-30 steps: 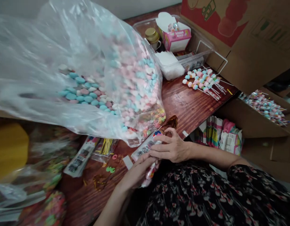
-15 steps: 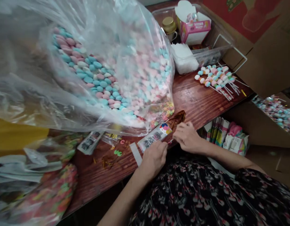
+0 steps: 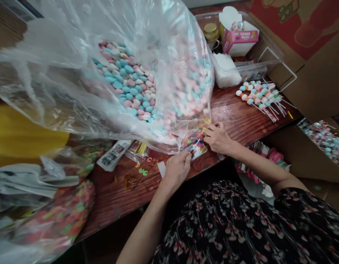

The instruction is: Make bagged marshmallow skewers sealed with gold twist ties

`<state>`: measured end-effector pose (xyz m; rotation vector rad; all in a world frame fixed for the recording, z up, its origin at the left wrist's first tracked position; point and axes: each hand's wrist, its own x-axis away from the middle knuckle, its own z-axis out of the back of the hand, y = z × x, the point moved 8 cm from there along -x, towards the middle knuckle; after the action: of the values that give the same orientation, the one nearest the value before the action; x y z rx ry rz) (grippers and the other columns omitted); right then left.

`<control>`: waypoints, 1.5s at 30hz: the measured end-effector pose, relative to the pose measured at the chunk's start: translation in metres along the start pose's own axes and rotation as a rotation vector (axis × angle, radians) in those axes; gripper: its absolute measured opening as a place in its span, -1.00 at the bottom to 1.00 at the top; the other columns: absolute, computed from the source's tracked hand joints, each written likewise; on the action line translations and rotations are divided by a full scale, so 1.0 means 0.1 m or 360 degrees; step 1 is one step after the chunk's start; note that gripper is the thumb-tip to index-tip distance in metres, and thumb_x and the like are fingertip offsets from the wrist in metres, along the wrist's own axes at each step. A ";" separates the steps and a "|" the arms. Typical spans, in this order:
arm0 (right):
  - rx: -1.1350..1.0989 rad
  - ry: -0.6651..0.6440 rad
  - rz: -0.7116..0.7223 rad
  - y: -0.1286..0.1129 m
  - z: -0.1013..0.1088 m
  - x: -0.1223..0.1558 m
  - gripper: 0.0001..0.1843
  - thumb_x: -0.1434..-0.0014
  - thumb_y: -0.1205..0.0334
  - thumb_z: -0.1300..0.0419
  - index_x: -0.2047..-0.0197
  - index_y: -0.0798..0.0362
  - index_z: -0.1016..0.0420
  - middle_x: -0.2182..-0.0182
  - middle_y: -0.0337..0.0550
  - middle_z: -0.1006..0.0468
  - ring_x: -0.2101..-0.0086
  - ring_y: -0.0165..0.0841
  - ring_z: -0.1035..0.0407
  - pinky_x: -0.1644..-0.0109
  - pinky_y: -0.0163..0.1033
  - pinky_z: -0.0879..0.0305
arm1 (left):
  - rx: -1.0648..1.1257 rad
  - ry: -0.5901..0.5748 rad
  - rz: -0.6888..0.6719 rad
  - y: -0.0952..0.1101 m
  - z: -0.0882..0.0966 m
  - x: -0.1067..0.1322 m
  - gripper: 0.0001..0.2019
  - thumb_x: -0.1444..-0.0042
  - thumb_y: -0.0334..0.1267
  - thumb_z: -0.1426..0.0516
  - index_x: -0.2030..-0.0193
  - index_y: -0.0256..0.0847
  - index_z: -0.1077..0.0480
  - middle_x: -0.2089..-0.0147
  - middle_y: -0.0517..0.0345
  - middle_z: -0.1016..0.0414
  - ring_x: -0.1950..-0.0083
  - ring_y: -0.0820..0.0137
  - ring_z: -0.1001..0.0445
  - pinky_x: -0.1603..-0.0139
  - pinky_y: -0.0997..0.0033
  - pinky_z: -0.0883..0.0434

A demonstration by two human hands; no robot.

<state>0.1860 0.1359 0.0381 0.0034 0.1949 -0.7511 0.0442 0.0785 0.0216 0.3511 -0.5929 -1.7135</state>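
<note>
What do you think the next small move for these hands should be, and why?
I'd probably slide the small printed packet out from under the clear candy bag, since the bag's corner lies over it, crowding the left hand and right hand.

Pink-and-blue candy skewers [image 3: 257, 97] are laid on the varnished wooden tabletop [image 3: 235, 113]; a pink paper box [image 3: 238, 38] is held in a clear plastic bin [image 3: 206, 15].

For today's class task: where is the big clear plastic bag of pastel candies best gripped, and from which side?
Probably by the slack, candy-free plastic of the clear plastic bag, gathered from above on its left side. The pastel candies pile toward the lower end by the right hand, so that heavy end likely needs support from beneath.
</note>
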 end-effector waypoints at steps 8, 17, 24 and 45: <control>-0.0060 0.0204 0.0082 0.12 0.16 0.07 -0.85 -0.20 0.43 -0.05 0.27 0.13 -0.45 0.26 -0.02 -0.51 0.10 -0.18 -0.21 0.05 -0.06 0.08 | 0.0203 0.0051 0.0070 -0.10 0.03 0.03 -0.69 -0.26 -0.19 0.02 0.35 -0.20 -0.49 0.39 0.16 -0.53 0.33 0.40 -0.47 0.31 0.48 -0.25; -0.0527 0.0769 -0.0227 0.32 0.59 0.28 -0.80 -0.30 0.30 -0.02 0.29 0.07 -0.45 0.37 -0.15 -0.54 0.23 -0.30 -0.32 0.06 -0.11 -0.08 | 0.0354 0.0151 -0.0011 0.13 0.14 0.02 -0.72 -0.25 -0.18 -0.01 0.23 -0.17 -0.54 0.25 0.13 -0.60 0.24 0.37 -0.51 0.19 0.44 -0.34; -0.0854 0.0790 -0.0143 -0.34 0.64 0.29 -0.73 -0.23 0.38 -0.08 0.10 0.02 -0.57 0.37 -0.15 -0.57 0.24 -0.30 -0.34 0.08 -0.12 -0.16 | 0.0713 0.0341 -0.0034 0.39 0.15 -0.11 -0.73 -0.23 -0.23 0.01 0.40 -0.23 -0.43 0.45 0.20 -0.41 0.40 0.44 -0.35 0.33 0.48 -0.29; -0.1069 0.0716 -0.0482 -0.35 0.47 0.32 -0.81 -0.12 0.35 -0.18 0.15 0.10 -0.49 0.41 -0.17 -0.53 0.30 -0.31 -0.36 0.11 -0.16 -0.23 | 0.0828 0.0349 0.0002 0.31 0.14 0.00 -0.65 -0.28 -0.13 0.02 0.50 -0.21 -0.30 0.47 0.20 -0.34 0.41 0.46 -0.30 0.31 0.47 -0.29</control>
<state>0.1931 0.0849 0.0807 -0.5081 0.8851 -0.9493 0.0618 0.0767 0.0504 0.8936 -0.8709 -1.4753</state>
